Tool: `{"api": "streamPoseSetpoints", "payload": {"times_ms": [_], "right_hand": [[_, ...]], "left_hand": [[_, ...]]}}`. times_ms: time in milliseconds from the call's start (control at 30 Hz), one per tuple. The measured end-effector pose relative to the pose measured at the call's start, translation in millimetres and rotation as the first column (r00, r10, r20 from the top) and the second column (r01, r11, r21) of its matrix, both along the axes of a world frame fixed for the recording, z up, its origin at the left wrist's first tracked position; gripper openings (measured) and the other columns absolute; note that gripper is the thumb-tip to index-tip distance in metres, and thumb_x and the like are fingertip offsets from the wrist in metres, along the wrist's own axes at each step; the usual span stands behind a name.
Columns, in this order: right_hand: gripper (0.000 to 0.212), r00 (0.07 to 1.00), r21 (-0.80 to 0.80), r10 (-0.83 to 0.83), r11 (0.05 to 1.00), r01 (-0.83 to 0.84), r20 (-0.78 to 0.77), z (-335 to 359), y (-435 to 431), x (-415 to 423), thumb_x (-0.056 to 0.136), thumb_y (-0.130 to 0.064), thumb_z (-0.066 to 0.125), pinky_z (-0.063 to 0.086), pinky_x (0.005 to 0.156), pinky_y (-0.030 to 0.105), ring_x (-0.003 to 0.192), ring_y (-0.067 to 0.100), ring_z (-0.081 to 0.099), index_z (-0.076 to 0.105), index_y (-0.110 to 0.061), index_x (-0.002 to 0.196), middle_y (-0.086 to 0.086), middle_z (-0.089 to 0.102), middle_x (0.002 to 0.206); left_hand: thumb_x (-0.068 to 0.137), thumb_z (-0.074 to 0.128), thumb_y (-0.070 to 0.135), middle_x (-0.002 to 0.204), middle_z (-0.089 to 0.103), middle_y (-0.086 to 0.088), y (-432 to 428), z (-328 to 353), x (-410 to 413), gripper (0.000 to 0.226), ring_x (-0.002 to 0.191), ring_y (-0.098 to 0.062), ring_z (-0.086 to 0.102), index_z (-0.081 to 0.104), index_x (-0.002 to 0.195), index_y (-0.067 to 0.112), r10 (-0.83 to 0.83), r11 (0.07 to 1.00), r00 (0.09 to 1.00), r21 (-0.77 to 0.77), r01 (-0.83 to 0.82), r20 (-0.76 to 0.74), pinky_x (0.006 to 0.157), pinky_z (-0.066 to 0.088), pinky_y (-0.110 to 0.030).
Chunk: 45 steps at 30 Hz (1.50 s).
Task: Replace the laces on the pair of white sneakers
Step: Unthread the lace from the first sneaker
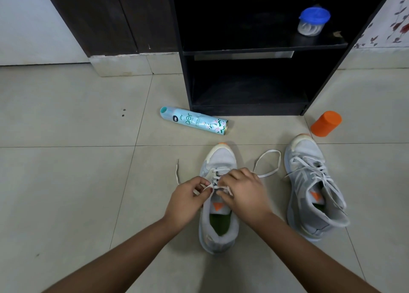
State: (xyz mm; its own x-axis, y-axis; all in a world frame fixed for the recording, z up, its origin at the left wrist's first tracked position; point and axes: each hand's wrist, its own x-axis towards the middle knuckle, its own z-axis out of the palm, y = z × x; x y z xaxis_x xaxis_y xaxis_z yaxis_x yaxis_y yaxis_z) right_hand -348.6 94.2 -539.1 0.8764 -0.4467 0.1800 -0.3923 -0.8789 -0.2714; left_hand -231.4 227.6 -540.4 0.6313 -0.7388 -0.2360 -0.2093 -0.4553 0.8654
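- pinching the white lace (269, 163) with both my hands over the near sneaker (219, 222), which stands on the tiled floor (66, 182) with its toe pointing away from me.
- my left hand (188, 201) grips a stretch of lace at the left side of the eyelets, fingers closed on it; a loose end trails off to the left of the sneaker.
- my right hand (241, 191) is clenched on the lace at the right side of the eyelets; a long loop runs out to the right of the sneaker.
- the second sneaker (314, 188) stands to the right of the near sneaker, apart from it, laced loosely.
- beyond the near sneaker's toe a spray can (194, 120) lies on its side.
- an orange bottle (326, 123) lies further right, near the second sneaker's toe.
- behind the can stands a dark shelf unit (243, 82), with a blue-lidded container (313, 21) on its upper shelf.
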Motion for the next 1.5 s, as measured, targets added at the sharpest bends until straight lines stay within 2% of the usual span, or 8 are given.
{"api": "streamPoseSetpoints", "payload": {"times_ms": [167,333,567,833,1067,1267,1400,1500], "right_hand": [[0.010,0.971,0.294,-0.131,0.953,0.068,0.201,6,-7,3,0.087,-0.029,0.053,0.042,0.069,0.032,0.083,0.016,0.052,0.058,-0.021,0.083,-0.003,0.058,0.087],[0.004,0.681,0.840,-0.729,0.414,0.351,0.075,-3,-57,-2,0.092,-0.008,0.055,0.037,0.075,0.030,0.088,0.024,0.054,0.053,-0.011,0.091,0.003,0.056,0.086],[0.024,0.989,0.224,-0.082,0.973,0.053,0.121,15,-14,1,0.080,-0.034,0.061,0.040,0.089,0.034,0.109,0.018,0.050,0.069,-0.027,0.101,-0.004,0.060,0.110],[0.003,0.992,0.237,-0.044,0.971,0.014,0.121,10,-7,6,0.078,-0.029,0.062,0.042,0.069,0.029,0.083,0.015,0.057,0.061,-0.027,0.077,-0.011,0.061,0.080],[0.005,0.707,0.759,-0.701,0.510,0.405,0.094,-6,-65,-6,0.088,-0.012,0.060,0.044,0.086,0.038,0.097,0.030,0.060,0.060,-0.012,0.093,0.005,0.063,0.095],[0.032,0.983,0.365,-0.152,0.925,0.105,0.102,0,-17,0,0.083,-0.045,0.049,0.042,0.088,0.033,0.105,0.017,0.051,0.068,-0.026,0.101,-0.004,0.062,0.108],[0.011,0.998,0.126,0.037,0.991,-0.043,0.052,3,-2,9,0.073,-0.034,0.062,0.047,0.075,0.033,0.089,0.018,0.060,0.068,-0.028,0.079,-0.010,0.065,0.084],[0.002,0.993,0.256,-0.018,0.967,-0.012,0.116,4,-15,9,0.079,-0.024,0.064,0.045,0.072,0.032,0.083,0.017,0.059,0.064,-0.025,0.077,-0.009,0.064,0.080]], "left_hand": [[0.088,0.066,0.027,0.072,0.064,0.007,1,1,1,0.003,0.061,-0.011,0.060,0.066,0.085,0.028,0.011,1.000,1.000,0.000,-0.011,-0.014,0.065,0.054,-0.045],[0.089,0.065,0.027,0.072,0.063,0.006,3,2,0,0.003,0.064,-0.021,0.063,0.067,0.087,0.025,0.016,1.000,0.999,0.006,-0.016,-0.031,0.065,0.054,-0.046],[0.088,0.065,0.027,0.072,0.065,0.007,1,4,-1,0.003,0.067,-0.017,0.063,0.067,0.086,0.027,0.012,1.000,0.999,0.003,-0.012,-0.030,0.066,0.056,-0.046],[0.089,0.065,0.028,0.073,0.064,0.007,2,5,-1,0.005,0.065,-0.014,0.064,0.068,0.091,0.025,0.005,1.000,1.000,-0.002,-0.005,-0.025,0.064,0.057,-0.041],[0.088,0.066,0.026,0.074,0.063,-0.005,3,1,2,0.002,0.064,-0.028,0.065,0.066,0.090,0.025,0.018,1.000,0.998,-0.002,-0.018,-0.052,0.061,0.056,-0.046],[0.088,0.065,0.028,0.074,0.065,-0.002,2,0,1,0.002,0.064,-0.023,0.065,0.066,0.089,0.026,0.006,1.000,0.999,-0.001,-0.006,-0.047,0.064,0.056,-0.047],[0.088,0.065,0.032,0.075,0.065,0.002,1,1,1,0.004,0.067,-0.019,0.066,0.065,0.090,0.029,-0.013,1.000,1.000,0.022,0.014,-0.015,0.065,0.056,-0.046],[0.088,0.065,0.031,0.075,0.063,0.000,1,4,0,0.006,0.064,-0.021,0.065,0.063,0.092,0.026,-0.006,1.000,1.000,0.027,0.007,-0.016,0.063,0.056,-0.044]]}}
